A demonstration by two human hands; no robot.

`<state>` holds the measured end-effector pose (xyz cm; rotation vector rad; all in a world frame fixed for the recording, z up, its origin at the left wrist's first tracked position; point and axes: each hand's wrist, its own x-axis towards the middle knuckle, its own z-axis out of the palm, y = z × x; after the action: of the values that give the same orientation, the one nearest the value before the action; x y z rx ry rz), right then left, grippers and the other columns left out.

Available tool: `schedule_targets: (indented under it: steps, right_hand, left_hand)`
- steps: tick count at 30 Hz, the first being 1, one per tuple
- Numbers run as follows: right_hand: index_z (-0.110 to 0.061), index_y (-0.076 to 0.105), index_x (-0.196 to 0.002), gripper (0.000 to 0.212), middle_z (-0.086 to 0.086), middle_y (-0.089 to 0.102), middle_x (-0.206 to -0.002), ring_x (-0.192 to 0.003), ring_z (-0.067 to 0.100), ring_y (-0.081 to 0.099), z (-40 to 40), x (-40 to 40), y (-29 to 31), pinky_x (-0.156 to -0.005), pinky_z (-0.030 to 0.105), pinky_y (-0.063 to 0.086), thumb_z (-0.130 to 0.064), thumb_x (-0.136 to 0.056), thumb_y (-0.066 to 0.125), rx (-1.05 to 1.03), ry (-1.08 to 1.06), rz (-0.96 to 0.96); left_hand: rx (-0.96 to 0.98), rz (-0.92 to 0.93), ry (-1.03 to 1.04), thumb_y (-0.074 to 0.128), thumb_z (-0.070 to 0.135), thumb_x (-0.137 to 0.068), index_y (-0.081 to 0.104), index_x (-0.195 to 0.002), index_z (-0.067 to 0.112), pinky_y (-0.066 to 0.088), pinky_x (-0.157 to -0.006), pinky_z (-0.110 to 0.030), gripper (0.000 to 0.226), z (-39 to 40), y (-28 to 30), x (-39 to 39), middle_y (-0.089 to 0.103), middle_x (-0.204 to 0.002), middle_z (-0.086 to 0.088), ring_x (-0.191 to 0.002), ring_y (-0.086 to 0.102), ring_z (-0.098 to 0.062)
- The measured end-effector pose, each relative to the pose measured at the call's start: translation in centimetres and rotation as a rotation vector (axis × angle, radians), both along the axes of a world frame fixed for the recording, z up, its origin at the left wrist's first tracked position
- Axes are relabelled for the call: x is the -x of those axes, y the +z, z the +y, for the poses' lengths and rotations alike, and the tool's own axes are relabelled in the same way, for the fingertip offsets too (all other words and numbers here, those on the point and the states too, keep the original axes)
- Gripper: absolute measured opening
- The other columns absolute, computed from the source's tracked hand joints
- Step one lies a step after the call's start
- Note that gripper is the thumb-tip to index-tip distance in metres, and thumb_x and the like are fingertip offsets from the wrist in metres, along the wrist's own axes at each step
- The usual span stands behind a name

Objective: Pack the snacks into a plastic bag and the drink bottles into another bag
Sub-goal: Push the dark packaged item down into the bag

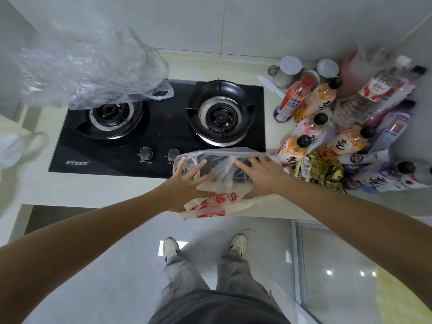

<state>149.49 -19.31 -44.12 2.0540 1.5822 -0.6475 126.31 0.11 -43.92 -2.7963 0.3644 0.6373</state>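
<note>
A thin plastic bag with red print lies at the counter's front edge, partly over the stove. My left hand and my right hand rest on it with fingers spread, pulling its mouth apart. To the right stand and lie several drink bottles with orange, pink and purple labels. A gold snack packet and other snack pouches lie among them. A large clear plastic bag sits at the back left, over the left burner.
A black two-burner gas stove fills the middle of the pale counter. Lidded jars and a white knife stand at the back right by the tiled wall. Another white bag sits at the far left. Below is the floor with my shoes.
</note>
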Motion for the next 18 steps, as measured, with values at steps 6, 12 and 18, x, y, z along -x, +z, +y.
schedule_targets:
  steps: [6,12,18]
  right_hand:
    - [-0.035,0.011,-0.164,0.115,0.012,0.029,-0.159,-0.144,0.038,0.034,-0.2,-0.4,0.2,-0.113,0.052,0.041,-0.091,-0.073,0.055,-0.002,0.003,0.056]
    - [-0.017,0.073,-0.11,0.07,0.001,0.06,-0.115,-0.114,0.021,0.05,-0.7,-0.6,0.0,-0.088,0.037,0.042,-0.076,-0.096,0.039,-0.091,0.186,0.052]
    - [-0.021,0.074,-0.096,0.05,-0.001,0.071,-0.081,-0.086,0.024,0.067,-0.9,-1.1,0.5,-0.08,0.036,0.05,-0.049,-0.108,0.034,-0.276,0.252,-0.118]
  left_hand:
    - [-0.048,0.02,0.118,0.062,0.067,-0.085,0.046,-0.148,0.041,0.008,-0.11,-0.083,0.07,-0.3,-0.1,-0.9,-0.004,-0.17,0.003,-0.153,-0.013,-0.046]
    - [-0.06,0.047,0.323,0.05,0.083,-0.08,0.041,-0.152,0.035,0.001,-0.11,-0.08,0.086,1.1,1.1,-1.3,0.013,-0.169,-0.002,-0.156,-0.002,-0.033]
    - [-0.162,0.043,0.339,0.015,0.086,-0.087,0.05,-0.147,0.04,-0.01,-0.115,-0.071,0.083,3.1,1.9,-1.7,0.018,-0.169,-0.005,-0.156,0.001,-0.034]
